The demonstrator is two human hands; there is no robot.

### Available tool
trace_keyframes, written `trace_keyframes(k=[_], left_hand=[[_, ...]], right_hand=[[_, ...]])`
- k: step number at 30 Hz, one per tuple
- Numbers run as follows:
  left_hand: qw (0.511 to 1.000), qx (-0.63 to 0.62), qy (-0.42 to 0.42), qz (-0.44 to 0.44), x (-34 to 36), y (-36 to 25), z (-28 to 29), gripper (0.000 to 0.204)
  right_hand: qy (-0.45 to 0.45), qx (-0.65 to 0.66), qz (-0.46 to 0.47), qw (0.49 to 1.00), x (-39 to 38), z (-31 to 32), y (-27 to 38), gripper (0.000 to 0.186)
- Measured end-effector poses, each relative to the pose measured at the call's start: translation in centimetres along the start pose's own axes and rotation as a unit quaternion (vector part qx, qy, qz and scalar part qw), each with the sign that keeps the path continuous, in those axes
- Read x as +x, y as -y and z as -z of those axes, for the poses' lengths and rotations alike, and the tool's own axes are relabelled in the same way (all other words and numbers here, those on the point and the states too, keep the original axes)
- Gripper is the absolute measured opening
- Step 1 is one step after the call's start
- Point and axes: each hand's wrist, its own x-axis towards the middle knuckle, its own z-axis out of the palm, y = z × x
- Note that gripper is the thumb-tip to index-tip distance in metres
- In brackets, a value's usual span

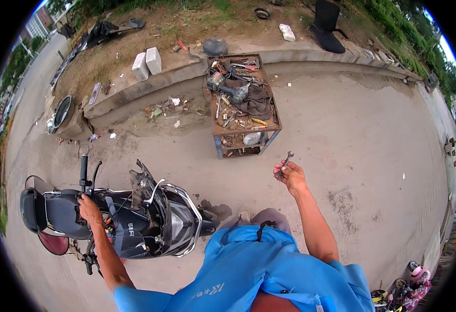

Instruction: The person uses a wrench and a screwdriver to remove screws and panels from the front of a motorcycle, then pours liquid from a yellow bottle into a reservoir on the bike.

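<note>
— The wrench (286, 159) sits in the person's right hand (289, 176), raised over the bare concrete floor (373, 135), right of the scooter (134, 218) and nearer than the tool cart (243, 104). The fingers are curled shut around its lower shank, with the open jaw end sticking up.

— And the left hand (88, 208)?

— It rests on the scooter near the handlebar (84, 171); it looks closed on something there, though the view is too small to be sure.

— What could go wrong?

— The grip is light and low on the shank, so the wrench could slip and drop onto the concrete. The scooter leans, and a push from the left hand might tip it.

— What does the cart hold?

— Its top tray carries a power drill (227, 86), a dark rag (256, 101), screwdrivers and loose hand tools; the lower shelf holds more oddments and a pale bundle (252, 138).
</note>
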Motion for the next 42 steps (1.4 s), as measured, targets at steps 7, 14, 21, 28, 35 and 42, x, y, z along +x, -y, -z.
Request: trace_keyframes(k=[7,14,21,28,35,42], left_hand=[[0.999,-0.002,0.029,0.034,0.0,-1.1,1.7,0.024],[0.993,-0.016,0.083,0.086,-1.9,-2.9,4.4,0.025],[0.944,-0.042,0.274,0.181,-1.1,-1.5,8.2,0.051],[0.935,-0.177,0.223,0.212,-2.8,-4.3,12.9,0.047],[0.816,-0.435,0.192,0.328,-6.4,-24.5,22.9,0.032],[0.744,-0.498,0.276,0.349,-5.8,-38.7,27.9,0.031]], right_hand=[[0.135,0.08,-0.004,0.988,14.1,-8.0,5.6,0.042],[0.047,-0.191,-0.128,0.972,23.8,-7.1,4.0,0.063],[0.005,-0.294,-0.103,0.95,37.3,-2.0,3.1,0.057],[-0.009,-0.632,0.123,0.765,42.0,-8.4,9.2,0.081],[0.045,-0.671,0.278,0.686,48.1,-5.8,7.0,0.042],[0.052,-0.77,0.248,0.586,50.8,-5.7,10.0,0.058]])
